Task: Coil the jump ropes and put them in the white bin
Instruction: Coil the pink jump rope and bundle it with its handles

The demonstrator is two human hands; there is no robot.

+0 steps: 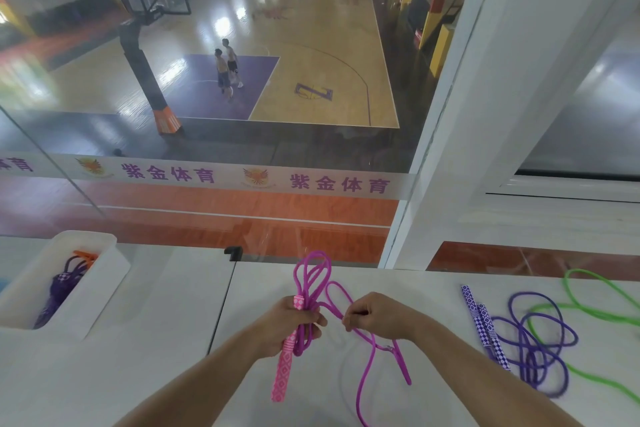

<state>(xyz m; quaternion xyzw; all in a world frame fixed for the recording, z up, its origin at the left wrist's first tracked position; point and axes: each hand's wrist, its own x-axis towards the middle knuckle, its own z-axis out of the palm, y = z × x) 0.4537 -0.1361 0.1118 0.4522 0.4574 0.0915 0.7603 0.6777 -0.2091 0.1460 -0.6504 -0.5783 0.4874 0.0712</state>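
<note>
Low in the frame, the left hand [292,321] gripped the pink jump rope [313,279] loops and handle; the right hand [372,317] pinched a strand; loosening the left's clasp risked loops springing apart.

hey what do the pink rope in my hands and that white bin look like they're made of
Pink jump rope: the cord looks like smooth, slightly glossy plastic or rubber, holding springy loops; its handle seems to have a patterned wrap. White bin: probably matte moulded plastic, judging by its rounded corners and even walls.
</note>
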